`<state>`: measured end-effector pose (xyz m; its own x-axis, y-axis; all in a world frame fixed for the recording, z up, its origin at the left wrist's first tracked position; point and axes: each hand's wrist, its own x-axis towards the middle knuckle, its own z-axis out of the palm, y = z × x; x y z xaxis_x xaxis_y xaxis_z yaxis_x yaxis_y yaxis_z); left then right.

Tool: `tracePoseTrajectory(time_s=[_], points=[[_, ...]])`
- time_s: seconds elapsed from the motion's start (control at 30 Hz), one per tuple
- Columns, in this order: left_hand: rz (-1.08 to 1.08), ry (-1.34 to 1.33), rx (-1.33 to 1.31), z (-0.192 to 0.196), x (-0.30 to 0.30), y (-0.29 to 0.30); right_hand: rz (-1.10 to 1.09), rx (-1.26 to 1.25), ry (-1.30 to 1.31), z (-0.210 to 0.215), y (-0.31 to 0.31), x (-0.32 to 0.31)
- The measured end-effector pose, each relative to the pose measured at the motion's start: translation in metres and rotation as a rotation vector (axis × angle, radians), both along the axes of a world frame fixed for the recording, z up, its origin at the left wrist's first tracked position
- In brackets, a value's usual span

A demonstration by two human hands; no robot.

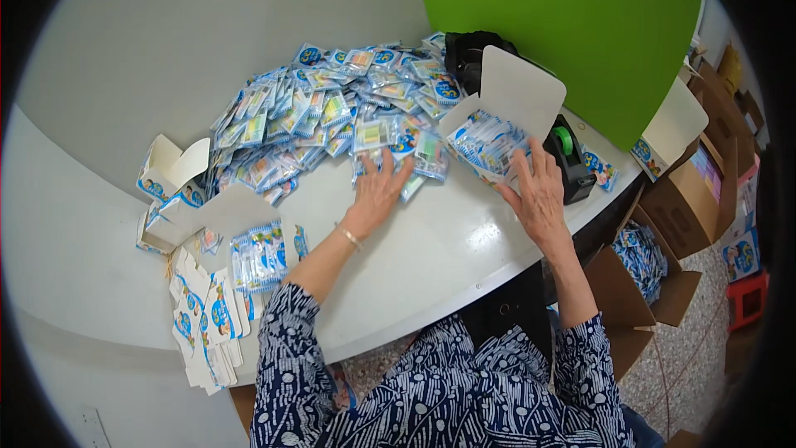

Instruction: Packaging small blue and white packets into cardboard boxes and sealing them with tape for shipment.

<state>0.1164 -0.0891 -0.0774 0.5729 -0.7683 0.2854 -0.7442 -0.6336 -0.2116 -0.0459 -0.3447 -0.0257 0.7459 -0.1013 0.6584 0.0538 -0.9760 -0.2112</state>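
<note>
My left hand [378,192] lies flat with fingers spread on the near edge of a big pile of small blue and white sachets [332,112] on a white table [431,257]. My right hand [537,191] rests with fingers apart on the near edge of an open white carton [506,120] filled with the same sachets, its lid standing up. Neither hand grips anything that I can see.
Open empty cartons [170,168] and a stack of flat carton blanks [207,328] lie at the left with a small bundle of sachets [259,255]. A black tape dispenser [570,158] sits right of the carton. Brown cardboard boxes [655,265] stand on the floor at right. A green board [572,25] rises behind.
</note>
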Motion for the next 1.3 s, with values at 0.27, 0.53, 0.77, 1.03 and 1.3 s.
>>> tracePoseTrajectory(time_s=[0.27,0.53,0.77,1.03,1.3], points=[[-0.117,0.694,0.077,0.082,-0.067,0.055,0.327,0.278,0.137,-0.038,0.048,-0.004],[0.119,0.508,-0.059,0.060,-0.008,0.055,0.220,-0.021,0.258,-0.065,0.054,0.038],[0.037,0.389,-0.270,0.037,-0.006,0.065,0.200,0.070,0.187,-0.056,0.045,0.033],[0.338,0.169,-0.733,0.052,-0.004,0.088,0.490,0.869,0.502,-0.014,0.045,0.006],[-0.118,0.626,-0.586,0.073,-0.082,0.021,0.787,0.506,0.475,-0.019,0.055,-0.017]])
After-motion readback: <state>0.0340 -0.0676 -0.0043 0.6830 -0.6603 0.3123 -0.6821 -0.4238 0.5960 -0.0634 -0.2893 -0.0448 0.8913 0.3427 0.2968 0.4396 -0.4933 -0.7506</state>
